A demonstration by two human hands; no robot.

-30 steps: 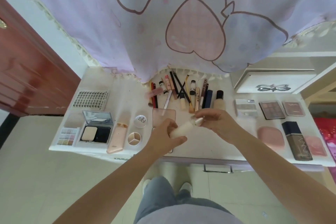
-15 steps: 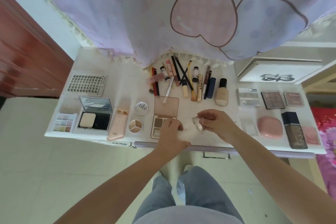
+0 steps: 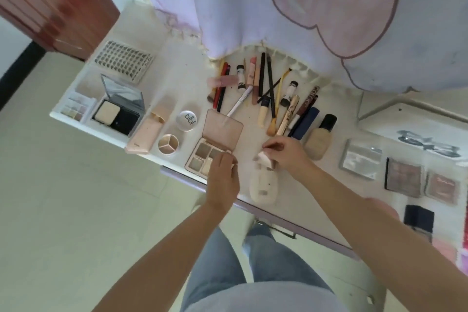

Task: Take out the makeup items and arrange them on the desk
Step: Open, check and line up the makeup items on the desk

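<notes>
A white squeeze bottle (image 3: 263, 186) lies on the white desk (image 3: 304, 200) near its front edge, its top pointing away from me. My right hand (image 3: 287, 156) pinches the bottle's white cap (image 3: 264, 158) at that top end; whether the cap is still attached is unclear. My left hand (image 3: 222, 177) hovers just left of the bottle, over the near right corner of an open pink eyeshadow palette (image 3: 215, 144), fingers loosely curled with nothing visible in them.
Brushes, pencils and tubes (image 3: 266, 94) lie fanned behind the palette under a hanging curtain (image 3: 304, 8). A foundation bottle (image 3: 319, 139) sits by my right hand. Compacts and pots (image 3: 119, 114) fill the left side and palettes (image 3: 402, 177) the right.
The white bottle, held by both hands above the desk before, now lies on it. My left hand has let go and shifted left over the palette. The view has tilted.
</notes>
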